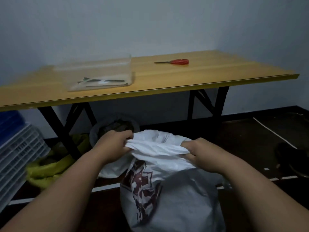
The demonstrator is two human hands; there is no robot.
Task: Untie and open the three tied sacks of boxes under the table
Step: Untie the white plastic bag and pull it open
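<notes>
A white woven sack (180,190) with dark red print stands on the floor in front of the table. My left hand (115,144) grips the left side of its gathered mouth and my right hand (199,152) grips the right side, stretching the cloth between them. Behind it, under the table, a grey sack (95,133) stands with its mouth open, showing dark contents. A yellow-green sack (48,168) lies to the left by the table leg. The white sack's contents are hidden.
A wooden folding table (167,87) with black legs stands against the wall. On it are red-handled scissors (177,61) and a clear plastic tray (100,74). Stacked white and blue crates (16,151) stand at the left. Dark shoes (291,156) lie at the right.
</notes>
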